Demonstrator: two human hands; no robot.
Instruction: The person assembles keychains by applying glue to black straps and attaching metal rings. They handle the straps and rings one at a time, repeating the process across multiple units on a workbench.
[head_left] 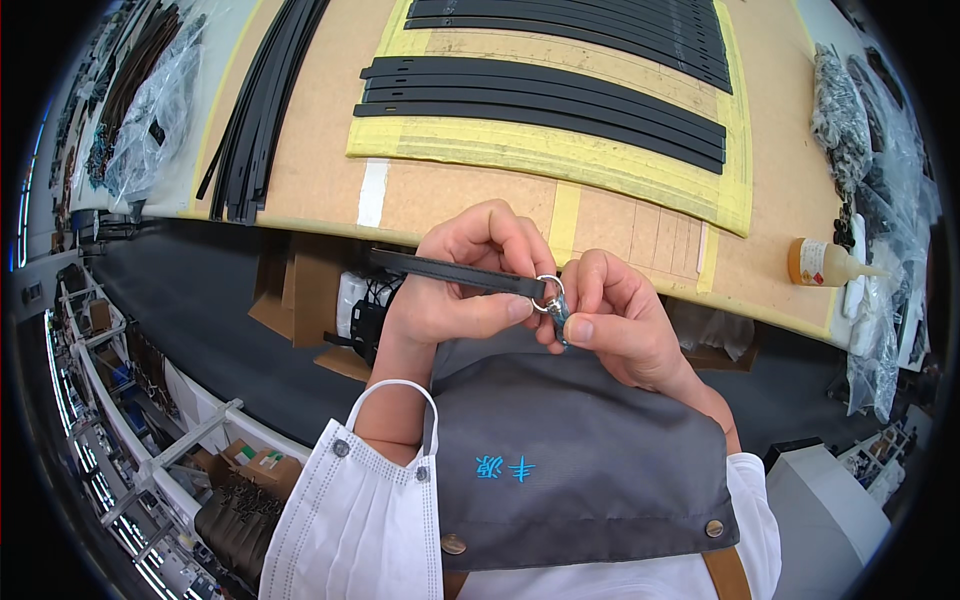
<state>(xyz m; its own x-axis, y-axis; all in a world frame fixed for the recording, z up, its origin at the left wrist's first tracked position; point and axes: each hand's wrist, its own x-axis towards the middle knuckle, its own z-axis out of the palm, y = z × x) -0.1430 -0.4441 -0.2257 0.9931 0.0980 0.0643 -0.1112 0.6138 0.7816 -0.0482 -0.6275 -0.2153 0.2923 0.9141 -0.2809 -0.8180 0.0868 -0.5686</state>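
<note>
A narrow black leather strap (452,269) runs through my left hand (462,275), whose thumb and fingers pinch it close to its end. At that end sits a round silver metal ring (545,293). Hanging from the ring is a small metal clasp (560,318) with a bluish wrap, partly covered by fingers. The thumb and fingers of my right hand (625,315) close around this clasp. Both hands are held together in front of my dark grey apron (580,430), just off the near edge of the worktable (470,190).
Black strips (540,105) lie in rows on a yellow-edged board (440,140). A bundle of black straps (262,120) hangs over the table's left edge. At right stands a bottle (822,263) of amber liquid beside plastic bags (880,220). Cardboard boxes (300,290) are under the table.
</note>
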